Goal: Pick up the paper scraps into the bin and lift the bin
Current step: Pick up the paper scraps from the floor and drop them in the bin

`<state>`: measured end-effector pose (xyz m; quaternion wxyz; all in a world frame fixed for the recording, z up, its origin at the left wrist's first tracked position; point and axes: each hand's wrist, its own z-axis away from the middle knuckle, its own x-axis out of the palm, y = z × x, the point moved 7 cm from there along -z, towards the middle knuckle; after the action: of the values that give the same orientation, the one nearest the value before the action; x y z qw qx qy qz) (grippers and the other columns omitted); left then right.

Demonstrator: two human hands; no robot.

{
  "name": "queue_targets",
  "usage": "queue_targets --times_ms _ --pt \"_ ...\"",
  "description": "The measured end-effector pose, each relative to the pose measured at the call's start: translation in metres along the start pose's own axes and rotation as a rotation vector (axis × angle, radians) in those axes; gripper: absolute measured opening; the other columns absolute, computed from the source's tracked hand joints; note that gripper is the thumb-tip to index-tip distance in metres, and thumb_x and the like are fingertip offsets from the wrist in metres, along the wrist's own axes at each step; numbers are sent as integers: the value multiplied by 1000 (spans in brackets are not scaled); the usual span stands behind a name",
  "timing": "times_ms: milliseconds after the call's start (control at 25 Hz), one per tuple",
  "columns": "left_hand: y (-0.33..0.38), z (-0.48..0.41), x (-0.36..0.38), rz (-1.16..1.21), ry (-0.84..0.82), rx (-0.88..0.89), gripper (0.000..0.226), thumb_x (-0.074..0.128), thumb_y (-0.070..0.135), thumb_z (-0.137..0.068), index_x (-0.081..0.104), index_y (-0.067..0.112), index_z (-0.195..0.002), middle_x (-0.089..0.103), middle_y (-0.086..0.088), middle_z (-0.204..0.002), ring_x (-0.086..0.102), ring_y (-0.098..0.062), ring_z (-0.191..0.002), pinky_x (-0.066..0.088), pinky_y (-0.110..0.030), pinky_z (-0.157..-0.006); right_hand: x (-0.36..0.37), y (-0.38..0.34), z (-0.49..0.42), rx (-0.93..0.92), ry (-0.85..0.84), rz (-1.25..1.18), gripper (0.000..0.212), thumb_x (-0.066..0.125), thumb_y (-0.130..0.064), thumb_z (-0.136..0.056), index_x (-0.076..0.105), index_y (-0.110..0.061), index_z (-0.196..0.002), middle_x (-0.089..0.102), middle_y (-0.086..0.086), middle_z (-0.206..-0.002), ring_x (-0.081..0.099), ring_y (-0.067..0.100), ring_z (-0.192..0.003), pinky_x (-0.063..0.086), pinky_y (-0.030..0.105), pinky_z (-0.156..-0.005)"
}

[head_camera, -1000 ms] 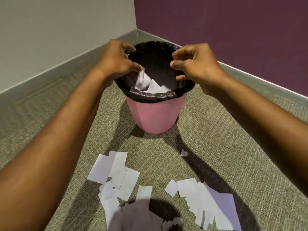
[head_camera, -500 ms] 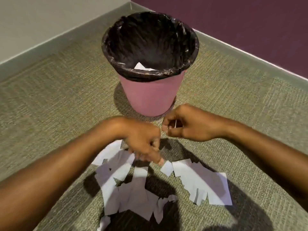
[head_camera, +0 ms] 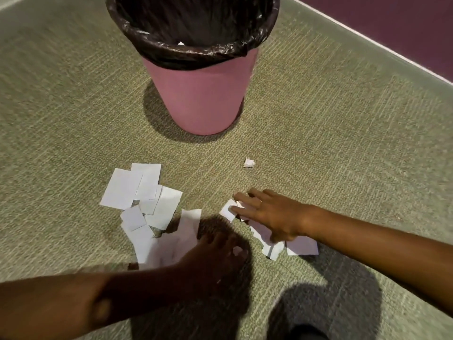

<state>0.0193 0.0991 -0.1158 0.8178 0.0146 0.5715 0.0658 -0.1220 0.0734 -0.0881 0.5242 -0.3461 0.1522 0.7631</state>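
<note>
A pink bin [head_camera: 201, 94] with a black liner stands upright on the carpet at the top middle; a bit of white paper shows inside it. White paper scraps [head_camera: 144, 200] lie in a heap in front of the bin, with a smaller heap [head_camera: 301, 245] to the right. My right hand [head_camera: 269, 214] lies flat on the smaller heap with its fingers spread. My left hand [head_camera: 215, 256] is down at the near edge of the bigger heap, in shadow and blurred, fingers on the paper. A small crumpled scrap [head_camera: 249, 162] lies alone between the heaps and the bin.
The green carpet [head_camera: 343, 119] runs to a grey skirting and a purple wall [head_camera: 416, 25] at the top right. A dark shadow falls on the floor at the bottom middle.
Both hands have come down from the bin's rim to the floor. They were curled half a second ago and now lie on the paper heaps. The view has tilted down.
</note>
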Motion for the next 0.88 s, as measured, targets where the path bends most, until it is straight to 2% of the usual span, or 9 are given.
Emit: queue_targets --times_ms 120,200,280,360,440,560,640,760,880 --pt "0 -1 -5 -31 178 53 57 42 39 -65 46 21 -120 69 -15 -108 70 -34 -86 58 -38 -54 10 -11 -6 -23 58 78 110 76 -31 -83 -4 -24 -158 -12 10 -166 -2 40 -151 14 55 -120" --pt "-2 -3 -8 26 243 130 47 46 33 -67 47 22 -112 65 -14 -106 69 -30 -85 56 -32 -47 11 -18 -8 -32 182 123 89 72 -21 -85 16 -17 -155 5 15 -164 18 46 -145 29 58 -112" --pt "2 -5 -5 37 274 218 36 57 29 -69 48 22 -104 57 -12 -105 66 -25 -81 52 -28 -40 6 -20 -8 -19 293 113 64 67 -13 -84 38 -14 -142 28 17 -154 40 40 -129 43 54 -96" --pt "0 -10 2 76 197 227 46 79 31 -58 51 24 -93 57 -7 -99 62 -19 -78 49 -27 -36 2 -22 -8 -39 353 46 45 60 -10 -88 47 -13 -131 41 14 -141 46 32 -114 47 49 -85" --pt "-6 -11 4 145 150 190 34 82 30 -61 56 25 -83 58 -4 -97 63 -18 -78 47 -28 -35 0 -20 -10 -39 390 3 37 58 -13 -90 51 -14 -126 47 11 -129 47 29 -107 48 47 -80" --pt "-10 -14 -1 283 72 209 6 58 22 -82 60 18 -86 56 -11 -106 64 -29 -89 52 -37 -49 1 -16 -15 -29 442 -41 31 58 -13 -92 53 -13 -123 50 8 -116 49 25 -99 50 44 -75" --pt "-13 -17 0 317 31 203 18 46 20 -87 61 13 -94 55 -14 -112 59 -31 -99 48 -40 -60 3 -13 -18 -27 438 -76 33 58 -6 -91 55 -11 -124 53 8 -113 52 25 -97 48 38 -68" --pt "-23 -21 3 404 -33 149 11 54 13 -90 61 15 -99 50 -9 -114 54 -27 -104 50 -43 -74 0 -4 -19 1 418 -182 37 61 -2 -89 58 -11 -125 57 8 -111 57 26 -96 40 32 -65" --pt "-34 -25 1 438 -53 91 10 54 11 -90 61 13 -97 51 -9 -111 58 -28 -98 49 -43 -76 -18 17 -15 89 378 -340 34 60 0 -88 61 -6 -121 62 16 -112 61 33 -99 48 39 -79"
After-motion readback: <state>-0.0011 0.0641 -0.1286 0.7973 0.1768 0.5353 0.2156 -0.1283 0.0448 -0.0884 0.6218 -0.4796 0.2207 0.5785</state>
